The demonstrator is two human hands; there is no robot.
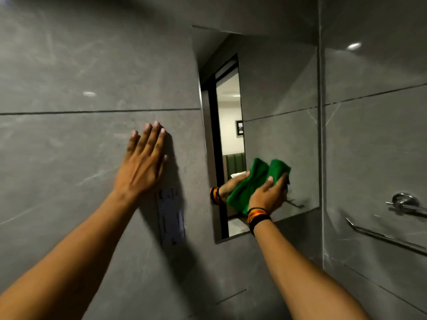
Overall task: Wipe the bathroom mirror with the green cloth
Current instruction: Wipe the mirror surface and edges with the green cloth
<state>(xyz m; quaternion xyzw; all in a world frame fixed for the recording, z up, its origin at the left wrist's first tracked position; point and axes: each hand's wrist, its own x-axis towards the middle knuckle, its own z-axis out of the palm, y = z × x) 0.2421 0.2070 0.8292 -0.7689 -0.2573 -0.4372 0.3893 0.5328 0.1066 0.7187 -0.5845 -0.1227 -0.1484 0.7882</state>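
Observation:
The frameless bathroom mirror (pixel 277 93) hangs on the grey tiled wall, right of centre. My right hand (pixel 268 195), with banded bracelets on the wrist, presses the folded green cloth (pixel 251 181) against the lower part of the glass. The cloth and the hand are doubled by their reflection in the mirror. My left hand (pixel 143 162) lies flat on the wall tile to the left of the mirror, fingers spread, holding nothing.
A small pale plate (pixel 171 218) is fixed to the wall below my left hand. On the side wall at the right are a chrome towel bar (pixel 388 239) and a round chrome holder (pixel 404 202). The mirror reflects a doorway into a lit room.

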